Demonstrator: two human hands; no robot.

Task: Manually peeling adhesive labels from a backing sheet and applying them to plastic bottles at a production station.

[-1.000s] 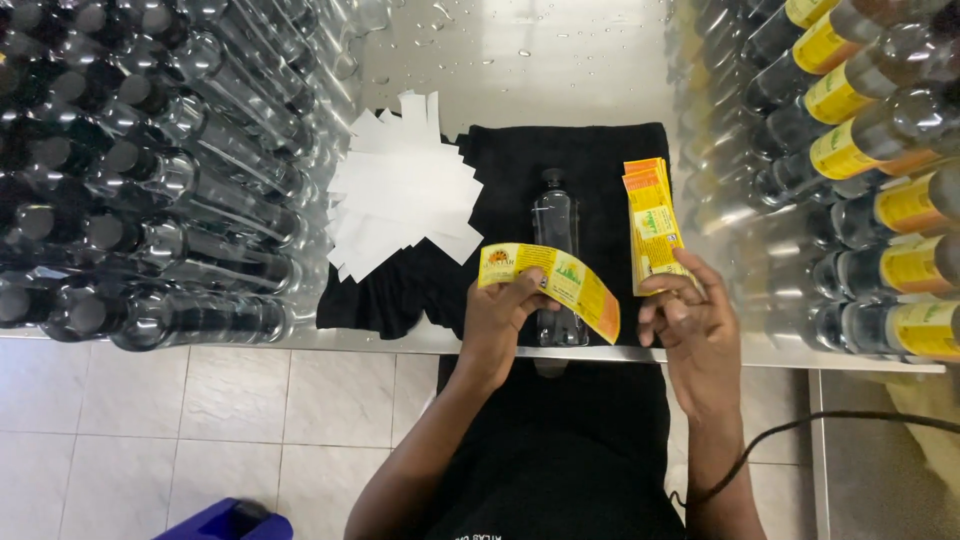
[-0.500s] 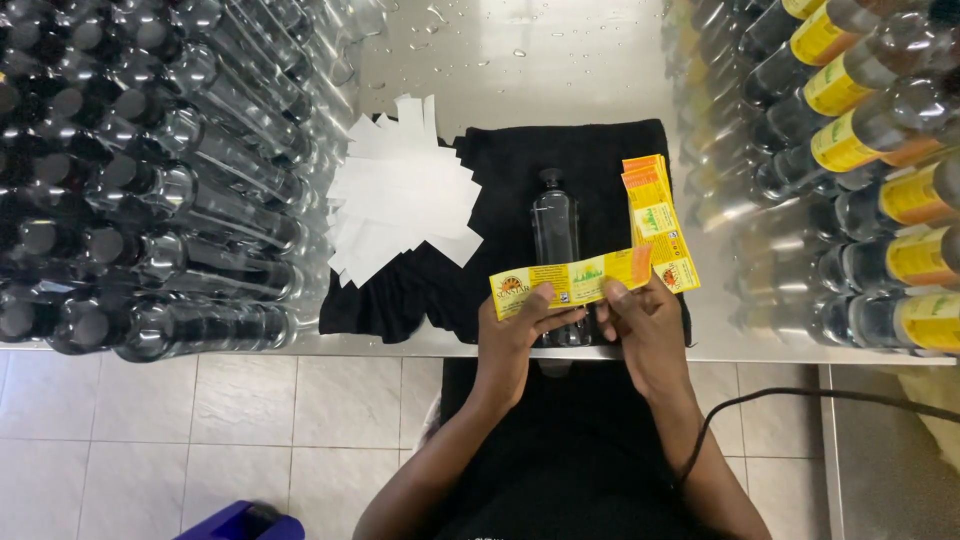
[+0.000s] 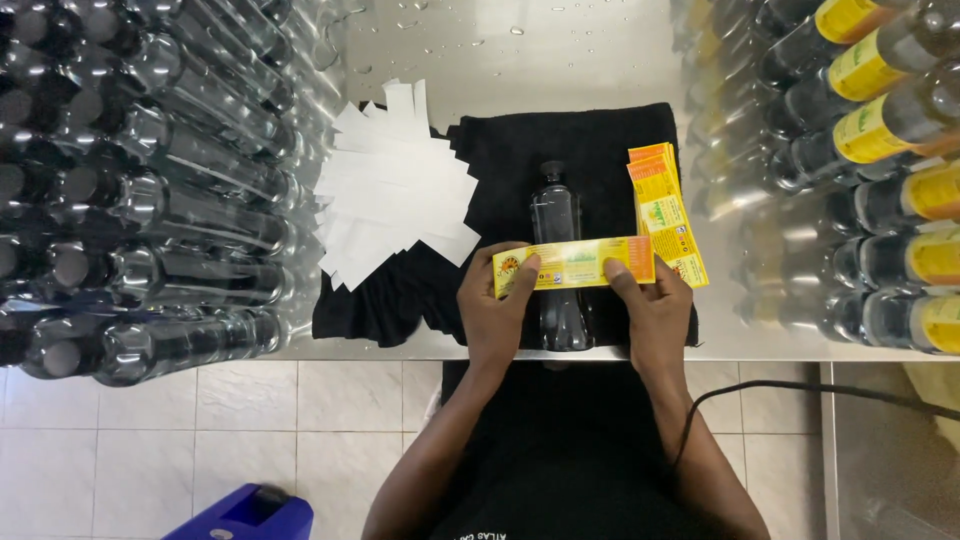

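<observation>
Far left, unlabelled clear bottles (image 3: 170, 210) lie stacked on their sides on the steel worktop (image 3: 560, 50). Next to them a loose pile of white backing strips (image 3: 395, 195) overlaps the left edge of a black cloth (image 3: 490, 150). My left hand (image 3: 497, 305) pinches the left end of a yellow label (image 3: 573, 265), thumb on top, grip clamped on it. The label is stretched flat and level between both hands, lying across the middle of a clear bottle (image 3: 556, 215) with a dark cap (bottle lies lengthwise on the cloth, cap pointing away from me). My right hand (image 3: 652, 315) clamps the label's right, orange end the same way. Just beyond that hand, a stack of yellow labels (image 3: 665, 205) rests on the cloth beside the bottle. Far right, labelled bottles (image 3: 890, 130) lie stacked on the worktop.
</observation>
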